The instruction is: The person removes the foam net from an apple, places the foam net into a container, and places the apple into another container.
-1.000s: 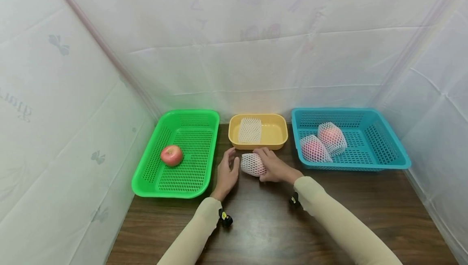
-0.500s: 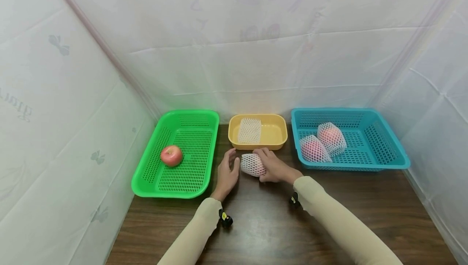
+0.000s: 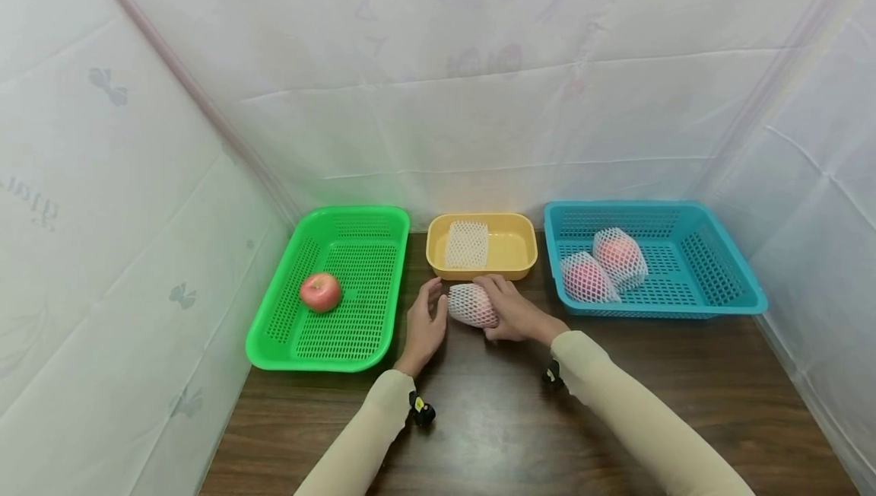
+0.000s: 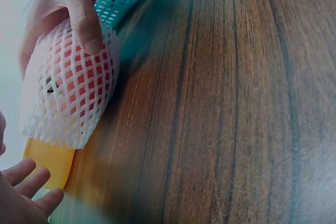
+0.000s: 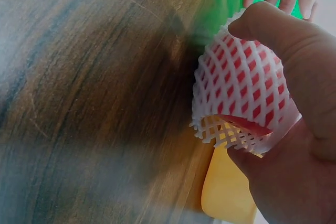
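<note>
A red apple in a white foam net sleeve [image 3: 472, 305] is gripped by my right hand [image 3: 512, 312] just above the dark wooden table, in front of the yellow tray. The right wrist view shows the thumb and palm around the netted apple [image 5: 244, 80], with red skin behind the mesh and at one end opening. My left hand [image 3: 425, 329] is close on the left side, its fingers relaxed and apart from the net. In the left wrist view, the left fingers [image 4: 34, 182] hold nothing, and a dark stem spot shows through the netted apple [image 4: 79, 87].
At the left, a green basket [image 3: 397, 313] holds one bare apple [image 3: 321, 292]. Behind the hands, a yellow tray [image 3: 513, 252] contains a flat foam net [image 3: 467, 245]. At the right, a blue basket [image 3: 684, 306] holds two netted apples [image 3: 588, 279]. White sheets hang around the table.
The netted apple and my right hand have shifted very slightly up and to the left. The left hand has stayed in nearly the same place.
</note>
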Motion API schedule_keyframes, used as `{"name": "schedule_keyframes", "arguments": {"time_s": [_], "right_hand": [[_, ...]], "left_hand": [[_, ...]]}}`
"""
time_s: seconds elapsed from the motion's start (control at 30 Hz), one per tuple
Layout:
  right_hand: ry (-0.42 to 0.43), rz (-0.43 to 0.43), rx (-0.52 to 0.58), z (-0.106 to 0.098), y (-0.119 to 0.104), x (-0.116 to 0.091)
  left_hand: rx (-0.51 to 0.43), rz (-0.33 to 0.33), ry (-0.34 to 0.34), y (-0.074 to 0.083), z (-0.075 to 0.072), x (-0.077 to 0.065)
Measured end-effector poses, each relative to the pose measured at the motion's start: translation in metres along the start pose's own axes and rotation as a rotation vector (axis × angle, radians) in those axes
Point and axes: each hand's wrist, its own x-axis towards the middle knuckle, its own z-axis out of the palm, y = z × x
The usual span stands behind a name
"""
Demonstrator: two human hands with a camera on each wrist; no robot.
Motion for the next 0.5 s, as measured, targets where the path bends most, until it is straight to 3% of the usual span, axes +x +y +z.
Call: {"name": "schedule_keyframes", "arguments": {"time_s": [0.5], "right_hand": [[0.055,0.022,-0.022,-0.0003,0.0012,-0.0076]], "left_hand": [[0.003,-0.011,-0.013,0.0011,0.0003,-0.0007]]}}
